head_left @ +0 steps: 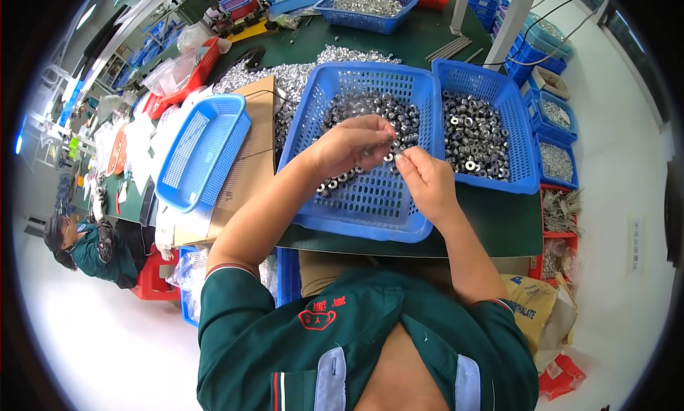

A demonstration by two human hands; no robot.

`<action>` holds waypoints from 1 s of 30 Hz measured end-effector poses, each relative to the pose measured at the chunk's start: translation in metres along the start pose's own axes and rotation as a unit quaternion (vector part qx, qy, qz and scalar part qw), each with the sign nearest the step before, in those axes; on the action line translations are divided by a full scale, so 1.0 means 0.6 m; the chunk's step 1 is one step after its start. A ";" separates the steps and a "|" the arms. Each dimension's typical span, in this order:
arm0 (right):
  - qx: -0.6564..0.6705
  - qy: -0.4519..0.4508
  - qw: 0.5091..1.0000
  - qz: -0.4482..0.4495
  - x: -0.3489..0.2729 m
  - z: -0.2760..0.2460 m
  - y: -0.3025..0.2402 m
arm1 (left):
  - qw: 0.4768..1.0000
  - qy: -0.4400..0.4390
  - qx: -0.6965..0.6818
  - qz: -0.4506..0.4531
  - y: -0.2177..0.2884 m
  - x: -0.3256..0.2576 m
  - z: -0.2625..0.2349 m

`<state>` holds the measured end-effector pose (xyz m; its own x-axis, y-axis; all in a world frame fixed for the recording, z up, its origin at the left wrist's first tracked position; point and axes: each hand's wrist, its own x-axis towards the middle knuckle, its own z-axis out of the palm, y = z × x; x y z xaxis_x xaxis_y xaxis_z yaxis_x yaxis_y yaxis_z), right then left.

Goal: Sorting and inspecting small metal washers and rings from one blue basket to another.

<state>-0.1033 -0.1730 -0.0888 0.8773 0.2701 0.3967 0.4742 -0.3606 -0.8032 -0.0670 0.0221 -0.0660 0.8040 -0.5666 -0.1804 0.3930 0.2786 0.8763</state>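
Both hands are over a large blue plastic basket (306,222) holding many small, shiny metal ring-shaped parts (338,115). My left hand (349,146) is curled, thumb and fingers drawn together; whatever lies in it is too small to make out. Just right of it, my right hand (429,185) pinches with thumb and forefinger, their tips close to the left fingertips. What sits in that pinch cannot be made out either. Against this basket's right side stands a second blue basket (524,144), with more of the same dark and silvery ring parts (474,136).
A shallow blue basket (189,190) rests on cardboard (246,168) at the left. Loose metal parts (285,76) are heaped behind on the green table (499,218). Another blue basket (399,22) stands farther back. A co-worker (92,247) sits at far left.
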 end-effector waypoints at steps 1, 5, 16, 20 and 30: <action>-0.001 -0.003 1.000 -0.004 0.001 0.001 0.000 | 1.000 -0.002 0.001 0.000 0.001 0.000 -0.001; -0.007 -0.003 1.000 -0.017 0.002 0.003 0.002 | 0.997 -0.041 0.061 0.017 -0.005 0.000 -0.001; -0.197 -0.011 0.970 -0.139 0.004 0.008 -0.003 | 0.996 0.003 0.068 -0.050 -0.015 0.003 -0.009; -0.238 -0.009 0.955 -0.176 0.004 0.013 -0.001 | 0.993 0.030 0.031 -0.109 -0.012 0.003 -0.009; -0.075 -0.051 0.996 0.006 0.016 -0.004 0.001 | 0.992 -0.024 0.118 0.049 -0.013 0.006 -0.009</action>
<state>-0.0941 -0.1726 -0.0847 0.8744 0.3521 0.3339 0.4763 -0.4912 -0.7293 -0.0649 0.0220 -0.0759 0.8082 -0.5843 -0.0734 0.1953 0.1484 0.9694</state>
